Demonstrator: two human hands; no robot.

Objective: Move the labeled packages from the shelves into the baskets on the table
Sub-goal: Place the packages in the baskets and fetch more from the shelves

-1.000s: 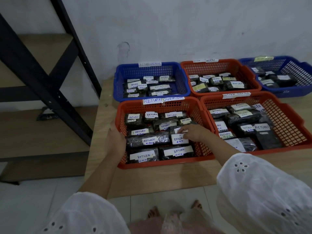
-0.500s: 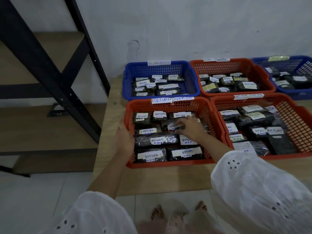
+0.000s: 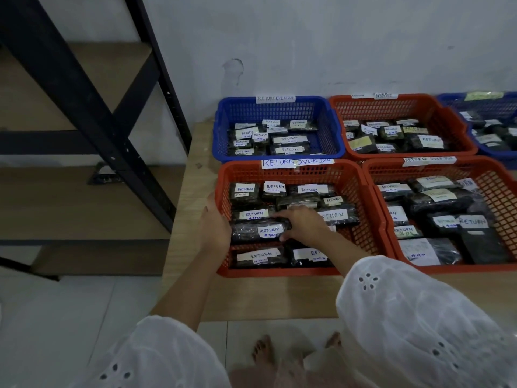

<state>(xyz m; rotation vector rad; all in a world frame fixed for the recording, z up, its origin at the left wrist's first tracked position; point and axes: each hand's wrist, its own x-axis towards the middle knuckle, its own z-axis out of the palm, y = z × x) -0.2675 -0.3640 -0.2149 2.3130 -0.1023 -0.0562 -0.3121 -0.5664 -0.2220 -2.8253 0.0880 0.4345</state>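
Fingers [image 3: 283, 217] of the right hand [image 3: 303, 226] curl over the right end of a dark plastic-wrapped package with a white "RETURN" label [image 3: 260, 231], with the thumb at its near edge, gripping it. That package lies across the middle of the near-left red plastic mesh basket [image 3: 279, 271], among other dark labelled packages packed side by side. A white paper strip reading "RETURN OVERDUE" [image 3: 296, 163] is fixed to this basket's far rim. The left hand [image 3: 214, 226] rests against the outside of the basket's left wall, its fingers extended upward along it and curled round nothing. The basket stands on a light wooden surface [image 3: 251, 298], touching a second red basket [image 3: 500, 191] on its right. A blue basket [image 3: 221, 130] and a further red basket [image 3: 402, 107] sit behind, all holding labelled packages. Left of the surface stands a black metal shelf unit with wooden boards [image 3: 84, 110].
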